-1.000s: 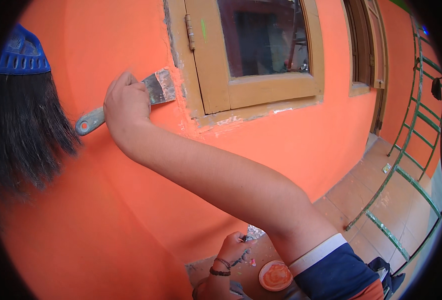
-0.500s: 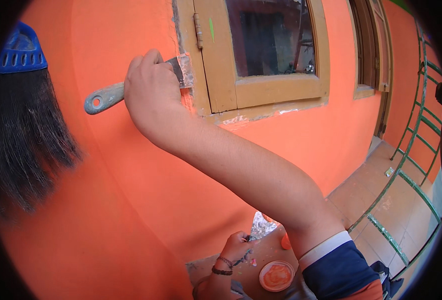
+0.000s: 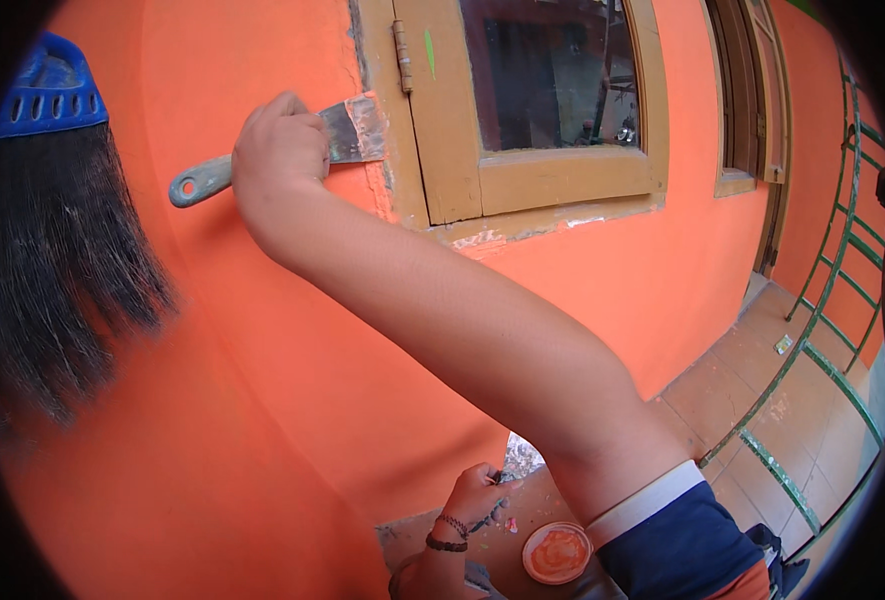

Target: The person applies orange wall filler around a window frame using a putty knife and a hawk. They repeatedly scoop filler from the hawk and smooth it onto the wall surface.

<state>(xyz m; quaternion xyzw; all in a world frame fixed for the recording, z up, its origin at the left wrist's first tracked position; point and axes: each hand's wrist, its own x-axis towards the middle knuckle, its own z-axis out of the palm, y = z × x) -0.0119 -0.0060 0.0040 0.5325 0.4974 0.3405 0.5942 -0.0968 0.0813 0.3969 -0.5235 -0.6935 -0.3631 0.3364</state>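
My right hand is wrapped round the grey-green handle of a putty knife, whose wide metal blade lies at the wall's edge beside the window frame. Orange filler coats the front edge of that blade. Low in the view, my left hand, with dark bracelets at its wrist, is closed on the handle of a second putty knife. Its smeared silvery blade is partly hidden behind my right forearm. Close to the left hand, a round tub lid with orange paste rests on the floor.
A black-bristled broom head with a blue top hangs at the left of the orange wall. On the right, a green metal ladder stands on the tiled floor. A window pane is set above my forearm.
My right hand has shifted a little left and up, and more of its knife's blade shows. The left hand keeps its hold; less of its blade is visible past my forearm.
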